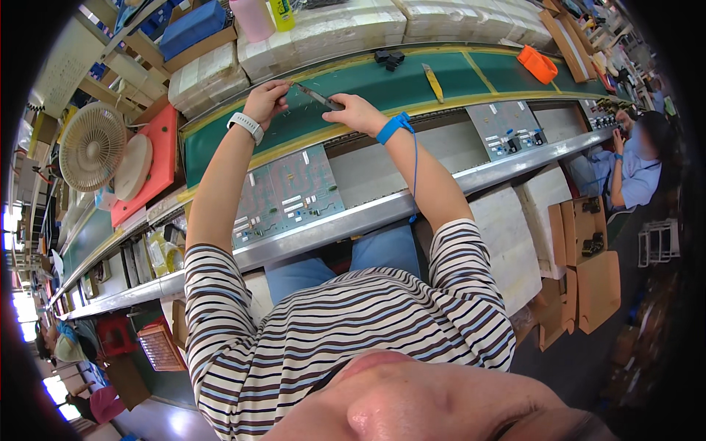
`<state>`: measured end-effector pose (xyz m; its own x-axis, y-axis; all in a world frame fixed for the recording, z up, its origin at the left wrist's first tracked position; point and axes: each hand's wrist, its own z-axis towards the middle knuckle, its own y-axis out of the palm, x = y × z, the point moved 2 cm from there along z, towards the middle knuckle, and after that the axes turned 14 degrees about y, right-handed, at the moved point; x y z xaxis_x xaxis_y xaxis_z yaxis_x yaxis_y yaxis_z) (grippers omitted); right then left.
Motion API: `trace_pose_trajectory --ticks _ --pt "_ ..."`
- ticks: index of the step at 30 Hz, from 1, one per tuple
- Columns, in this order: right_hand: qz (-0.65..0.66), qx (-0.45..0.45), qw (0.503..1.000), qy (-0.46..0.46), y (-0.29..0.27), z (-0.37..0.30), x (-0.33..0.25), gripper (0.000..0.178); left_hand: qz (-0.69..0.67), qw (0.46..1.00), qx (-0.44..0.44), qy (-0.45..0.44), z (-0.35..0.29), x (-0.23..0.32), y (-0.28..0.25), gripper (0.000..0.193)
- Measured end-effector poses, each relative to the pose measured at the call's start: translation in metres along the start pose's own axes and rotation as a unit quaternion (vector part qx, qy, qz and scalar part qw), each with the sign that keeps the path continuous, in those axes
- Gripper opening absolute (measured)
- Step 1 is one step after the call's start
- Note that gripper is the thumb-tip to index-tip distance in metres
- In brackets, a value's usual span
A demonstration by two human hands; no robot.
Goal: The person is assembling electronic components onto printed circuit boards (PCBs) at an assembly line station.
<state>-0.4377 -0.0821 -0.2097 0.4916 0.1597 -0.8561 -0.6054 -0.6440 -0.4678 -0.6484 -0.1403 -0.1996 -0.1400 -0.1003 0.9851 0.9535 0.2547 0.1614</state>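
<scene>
Over the green work surface (pixel 397 84), my left hand (pixel 267 103) is closed in a pinch, a white watch band on its wrist. Whatever it pinches is too small to make out. My right hand (pixel 358 115), with a blue corded wrist strap (pixel 395 128), grips a slim grey metal tool with a dark handle (pixel 318 95). The tool's tip points toward my left fingertips. Thin pale bits lie scattered on the green surface below. Nearer me, a circuit board (pixel 287 187) with white and green components rests on the rail track, below my left forearm.
A yellow utility knife (pixel 433 83), black parts (pixel 388 59) and an orange object (pixel 537 65) lie along the green surface. Another circuit board (pixel 505 126) sits farther right on the track. A fan (pixel 93 145) stands left. A co-worker (pixel 625 165) sits at the right.
</scene>
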Motion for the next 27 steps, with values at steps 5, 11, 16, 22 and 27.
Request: trace_pose_trajectory --ticks 5,11,16,22,27 --pt "0.019 0.003 1.0 -0.011 -0.001 0.004 0.005 0.052 0.018 1.0 -0.013 -0.003 -0.002 0.002 0.006 0.021" --pt "0.027 0.003 0.999 -0.024 -0.002 0.006 0.005 0.049 0.011 1.0 -0.02 -0.007 -0.003 0.002 0.009 0.019" --pt "0.007 0.003 1.0 -0.018 -0.005 0.002 0.0 0.045 0.007 1.0 -0.015 -0.012 -0.004 0.001 0.008 0.019" --pt "-0.02 -0.005 1.0 -0.021 -0.006 0.003 0.004 0.041 0.016 1.0 -0.019 -0.011 -0.006 0.001 0.011 0.02" --pt "-0.109 0.025 0.994 -0.016 -0.002 -0.003 -0.005 0.034 0.015 1.0 -0.015 -0.014 -0.008 -0.004 0.006 0.021"
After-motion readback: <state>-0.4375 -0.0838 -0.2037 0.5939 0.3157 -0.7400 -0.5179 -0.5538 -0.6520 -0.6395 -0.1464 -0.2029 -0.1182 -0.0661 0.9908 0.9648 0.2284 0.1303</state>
